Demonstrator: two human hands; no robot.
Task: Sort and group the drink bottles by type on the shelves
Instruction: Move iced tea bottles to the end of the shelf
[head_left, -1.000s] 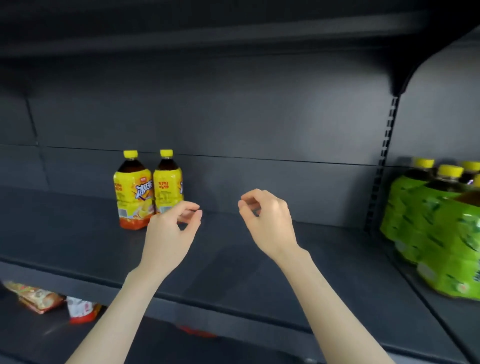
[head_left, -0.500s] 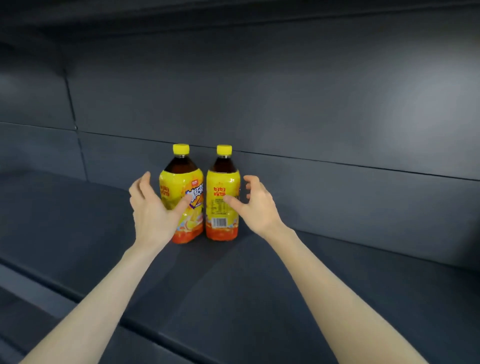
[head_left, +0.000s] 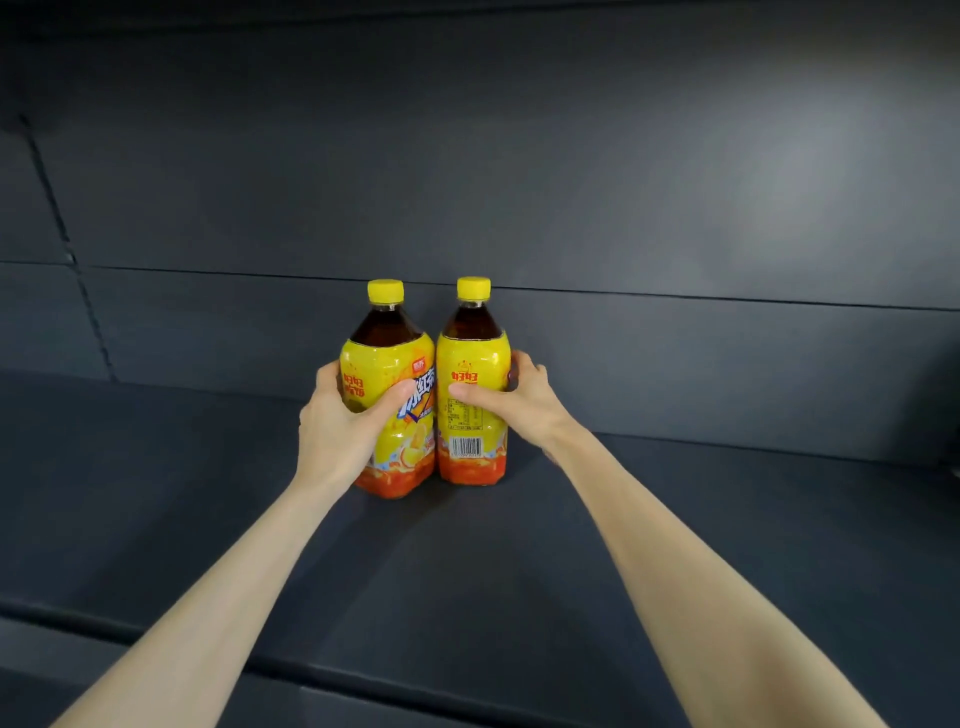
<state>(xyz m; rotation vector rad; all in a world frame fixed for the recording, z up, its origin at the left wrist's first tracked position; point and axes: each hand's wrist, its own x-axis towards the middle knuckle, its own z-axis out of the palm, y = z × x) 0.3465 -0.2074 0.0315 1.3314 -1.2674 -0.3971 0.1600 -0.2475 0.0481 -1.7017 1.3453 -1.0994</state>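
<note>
Iced tea bottle (head_left: 387, 358) at 9 o'clock gripped by left hand (head_left: 332, 431); twin bottle (head_left: 470, 410) at 3 o'clock gripped by right hand (head_left: 524, 400). Both upright, touching, on shelf (head_left: 519, 545). Risk: slick labels slipping mid-lift, bottles toppling.

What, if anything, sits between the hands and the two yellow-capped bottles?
Nothing visible does. The left hand grips the left bottle and the right hand grips the right bottle. Both bottles stand upright, side by side, on the dark shelf.
</note>
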